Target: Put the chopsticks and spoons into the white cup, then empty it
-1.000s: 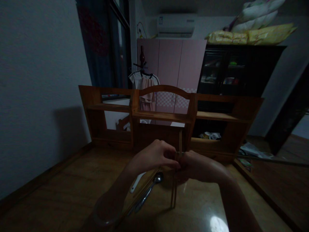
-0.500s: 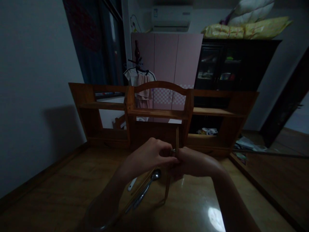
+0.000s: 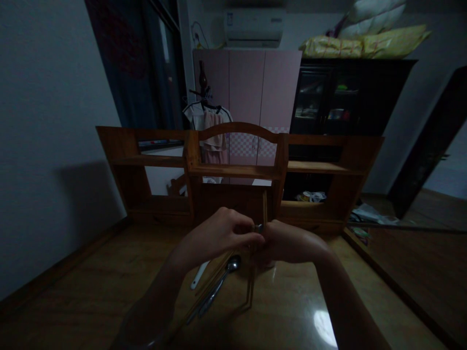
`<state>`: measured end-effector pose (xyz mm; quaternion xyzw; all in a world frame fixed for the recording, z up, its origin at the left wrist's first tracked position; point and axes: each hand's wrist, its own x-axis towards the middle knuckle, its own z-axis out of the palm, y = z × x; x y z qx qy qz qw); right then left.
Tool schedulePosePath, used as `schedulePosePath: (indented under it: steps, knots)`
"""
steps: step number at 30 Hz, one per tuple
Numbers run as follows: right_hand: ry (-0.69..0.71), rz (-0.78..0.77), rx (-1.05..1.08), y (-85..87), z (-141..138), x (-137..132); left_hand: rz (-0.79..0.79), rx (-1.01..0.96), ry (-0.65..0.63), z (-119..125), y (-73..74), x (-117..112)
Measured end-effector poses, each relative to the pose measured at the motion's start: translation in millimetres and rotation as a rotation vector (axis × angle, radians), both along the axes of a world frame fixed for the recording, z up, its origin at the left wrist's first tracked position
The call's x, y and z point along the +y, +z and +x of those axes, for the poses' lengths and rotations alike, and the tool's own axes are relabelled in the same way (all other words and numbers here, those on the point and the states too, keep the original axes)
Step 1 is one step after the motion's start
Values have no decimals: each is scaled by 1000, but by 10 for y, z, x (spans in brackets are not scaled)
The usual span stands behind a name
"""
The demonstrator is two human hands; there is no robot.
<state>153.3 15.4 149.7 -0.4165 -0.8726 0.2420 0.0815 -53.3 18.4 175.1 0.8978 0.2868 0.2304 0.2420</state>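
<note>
A pair of wooden chopsticks (image 3: 250,287) stands nearly upright above the table, with my right hand (image 3: 279,243) closed around the middle. Their upper ends rise above that hand and their lower ends come down close to the tabletop. Right beside it, my left hand (image 3: 226,233) pinches a small shiny metal piece (image 3: 258,227) between thumb and fingers, against the chopsticks. What that piece belongs to is hidden. Beneath my left hand lie a metal spoon (image 3: 233,263), more chopsticks (image 3: 209,286) and a white-handled utensil (image 3: 199,275), partly covered by the hand.
A wooden shelf unit (image 3: 233,171) runs along the back of the glossy wooden table (image 3: 292,301). A raised edge (image 3: 386,277) borders the table at right. Behind stand a pink wardrobe (image 3: 246,87), a dark cabinet (image 3: 379,97) and clothes on a rack (image 3: 213,126).
The whole view has shifted slightly. The chopsticks' lower ends now show as two separate tips, where they overlapped before. Both hands keep nearly the same pose.
</note>
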Motion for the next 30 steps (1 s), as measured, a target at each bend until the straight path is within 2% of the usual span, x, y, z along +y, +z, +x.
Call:
schedulePosePath:
  steps: [13,24,30]
  knots:
    - [-25,-23,5,5,-13,-16,-17,-16,-10,-14,5,21]
    - [-94,-110,52,-9,-93,13,-74,-48,13,-38,-56,192]
    - [-113,23,-16,-9,-97,30,-96,-72,5,-29,-46,168]
